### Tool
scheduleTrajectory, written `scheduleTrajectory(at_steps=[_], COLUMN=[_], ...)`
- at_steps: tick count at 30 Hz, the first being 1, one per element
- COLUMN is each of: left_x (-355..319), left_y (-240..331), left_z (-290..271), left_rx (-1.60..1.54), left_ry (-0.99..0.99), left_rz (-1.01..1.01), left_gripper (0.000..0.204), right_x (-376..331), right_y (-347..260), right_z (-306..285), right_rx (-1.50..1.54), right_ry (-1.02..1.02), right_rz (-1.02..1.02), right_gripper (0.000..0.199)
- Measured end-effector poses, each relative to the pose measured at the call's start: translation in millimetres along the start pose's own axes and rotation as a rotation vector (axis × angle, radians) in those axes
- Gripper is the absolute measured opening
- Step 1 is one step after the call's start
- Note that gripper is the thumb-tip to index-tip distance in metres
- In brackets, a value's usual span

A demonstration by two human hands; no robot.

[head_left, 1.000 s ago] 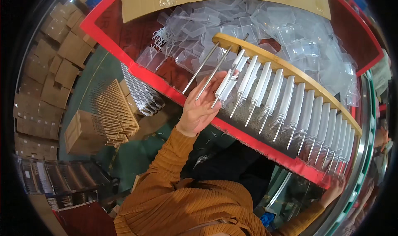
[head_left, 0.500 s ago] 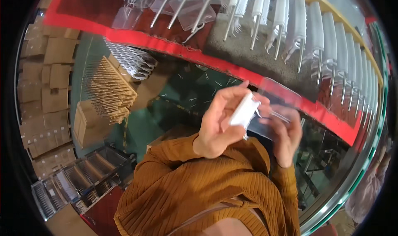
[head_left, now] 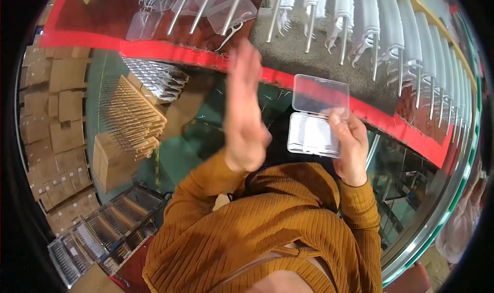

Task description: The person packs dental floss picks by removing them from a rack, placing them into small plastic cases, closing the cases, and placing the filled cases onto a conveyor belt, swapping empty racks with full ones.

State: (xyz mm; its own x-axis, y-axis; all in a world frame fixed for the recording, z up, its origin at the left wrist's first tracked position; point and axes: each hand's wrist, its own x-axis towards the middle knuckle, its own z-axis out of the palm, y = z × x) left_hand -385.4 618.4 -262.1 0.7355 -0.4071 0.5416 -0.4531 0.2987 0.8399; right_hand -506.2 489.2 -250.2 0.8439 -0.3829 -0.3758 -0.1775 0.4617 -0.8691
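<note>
- Right hand (head_left: 352, 151) grips the right side of an open clear case (head_left: 320, 92), at its 10 o'clock, thumb on top. One-sided hold: a tilt could spill the white picks (head_left: 309, 134) lying in the near half.
- Lid is hinged open toward 12 o'clock; a bump could swing it down on badly seated picks.
- Left hand (head_left: 246, 113), 9 o'clock of the case: blurred, looks unclenched, nothing visible in it. A careless sweep could clip the lid.
- Table (head_left: 170, 52) edge, 12 o'clock: a loose pick (head_left: 230, 37) lies near it; a sleeve brush could drop it.
- Bare rods (head_left: 204, 9), 11 o'clock from left hand, tips facing the person: knuckle-jab risk.
- Loaded rods (head_left: 343, 20), 2 o'clock: jolting them could shed picks off the free ends.
</note>
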Motion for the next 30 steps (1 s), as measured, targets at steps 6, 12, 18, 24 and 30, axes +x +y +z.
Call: scheduleTrajectory(at_steps=[6,12,18,24,30], left_x=[118.5,118.3,109.0,96.4,59.9], left_y=[-21.0,-28.2,-14.0,-22.0,29.4], left_z=[-23.8,-20.6,-18.8,-22.4,-24.0], left_rx=[-0.696,-0.98,-1.103,-0.625,-0.164], left_ry=[0.075,0.091,-0.069,-0.063,0.036], left_rz=[-0.386,-0.433,-0.354,-0.251,-0.229], left_gripper=[0.043,0.043,0.043,0.042,0.041], right_x=[-16.9,-33.0,-32.3,-30.2,-22.4], right_y=[8.7,6.7,11.7,7.8,-11.6], right_z=[-9.2,-40.2,-43.3,-27.0,-16.4], right_rx=[-0.088,-0.051,-0.037,-0.047,0.049], right_ry=[-0.047,0.155,0.165,0.124,0.107], right_rz=[0.07,-0.023,-0.044,-0.036,-0.064], right_gripper=[0.02,0.012,0.017,0.023,0.037])
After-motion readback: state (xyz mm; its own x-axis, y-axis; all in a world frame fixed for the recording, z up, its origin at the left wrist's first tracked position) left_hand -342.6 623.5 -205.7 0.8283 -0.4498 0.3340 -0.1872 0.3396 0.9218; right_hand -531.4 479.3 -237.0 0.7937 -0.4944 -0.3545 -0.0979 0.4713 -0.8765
